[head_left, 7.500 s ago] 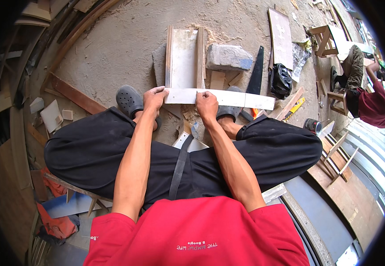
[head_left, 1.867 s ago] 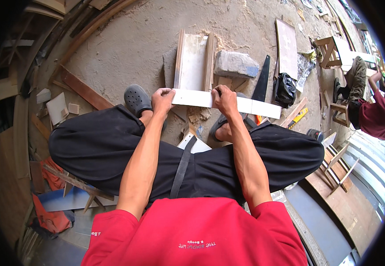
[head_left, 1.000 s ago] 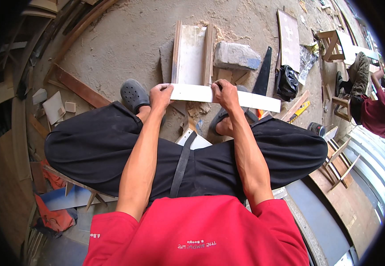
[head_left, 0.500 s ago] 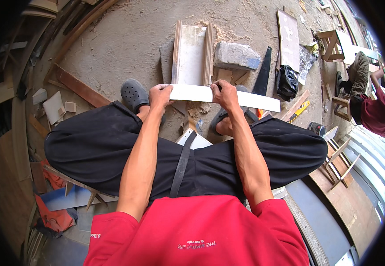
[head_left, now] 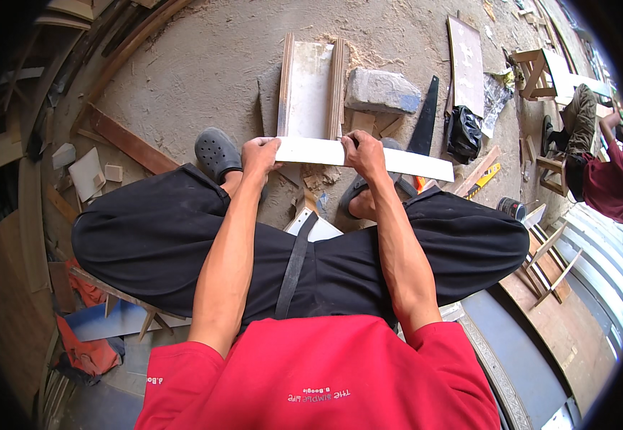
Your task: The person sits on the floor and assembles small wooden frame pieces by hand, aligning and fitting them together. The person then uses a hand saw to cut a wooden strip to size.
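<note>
A long, narrow white board [head_left: 313, 151] lies crosswise in front of me, its longer free end reaching out to the right. My left hand [head_left: 258, 155] is closed on its left end. Farther along, my right hand [head_left: 364, 153] grips the same board, with the thumb and fingers wrapped over its far edge. Just beyond the board is a wooden trough-like frame [head_left: 337, 79] with two raised side rails and a pale flat middle. The board hides the near end of this frame.
Right of the frame sit a grey stone block [head_left: 383, 91], a dark saw blade [head_left: 425, 118] and a black plastic bag [head_left: 464, 135]. A yellow level [head_left: 484, 180] lies by my right knee. Reddish plank [head_left: 129, 140] at left. Another person [head_left: 605, 172] sits at far right.
</note>
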